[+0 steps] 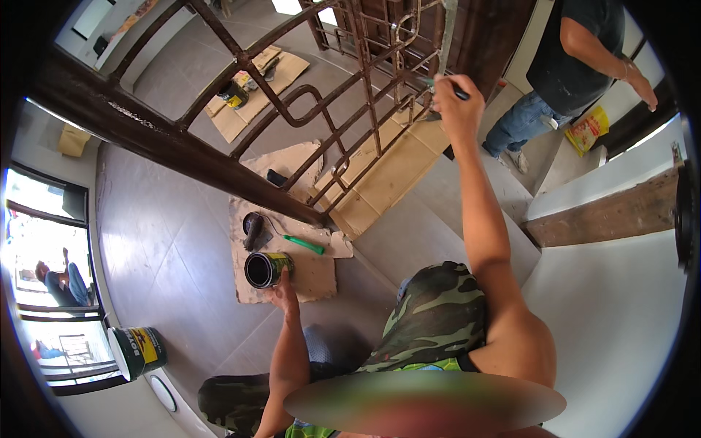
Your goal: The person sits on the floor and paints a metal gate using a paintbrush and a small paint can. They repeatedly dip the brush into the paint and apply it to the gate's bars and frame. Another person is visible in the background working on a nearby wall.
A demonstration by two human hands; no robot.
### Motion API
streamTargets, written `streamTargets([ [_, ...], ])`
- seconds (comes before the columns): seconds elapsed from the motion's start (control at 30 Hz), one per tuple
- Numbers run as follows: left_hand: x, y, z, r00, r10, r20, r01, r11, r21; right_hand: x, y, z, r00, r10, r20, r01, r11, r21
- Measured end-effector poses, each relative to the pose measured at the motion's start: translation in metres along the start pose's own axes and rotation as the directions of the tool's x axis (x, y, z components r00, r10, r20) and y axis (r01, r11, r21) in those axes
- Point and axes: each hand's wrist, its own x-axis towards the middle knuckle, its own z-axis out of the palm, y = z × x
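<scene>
My left hand (282,290) grips a small paint can (280,263) by its side. The can stands open at the top, with a dark inside, above cardboard on the floor. My right hand (460,109) is stretched far forward, closed round a slim paintbrush (461,93) with a dark handle. Its tip points left, close to the upright end bar of a brown metal grille (369,102); whether it touches cannot be made out. Beyond the can lies a paint roller (304,244) with a green handle and a dark, paint-covered head.
Flattened cardboard (387,186) lies under the grille. A thick brown rail (175,150) slants across the left. Another paint can (234,95) rests on cardboard farther off. A co-worker (577,66) stands at the right near a yellow bag (587,130). A large bucket (139,352) sits lower left.
</scene>
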Motion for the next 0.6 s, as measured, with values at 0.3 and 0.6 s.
streamTargets([
  [0.3, 0.005, -0.012, 0.002, 0.999, -0.003, -0.050, 0.005, 1.000, 0.026, -0.056, 0.023, -0.017, 0.967, 0.248, 0.056, -0.249, 0.879, 0.407],
  [0.6, 0.011, -0.022, -0.001, 0.999, 0.036, -0.024, -0.035, 0.999, 0.031, 0.017, 0.067, -0.022, 0.939, 0.309, 0.147, -0.341, 0.797, 0.498],
])
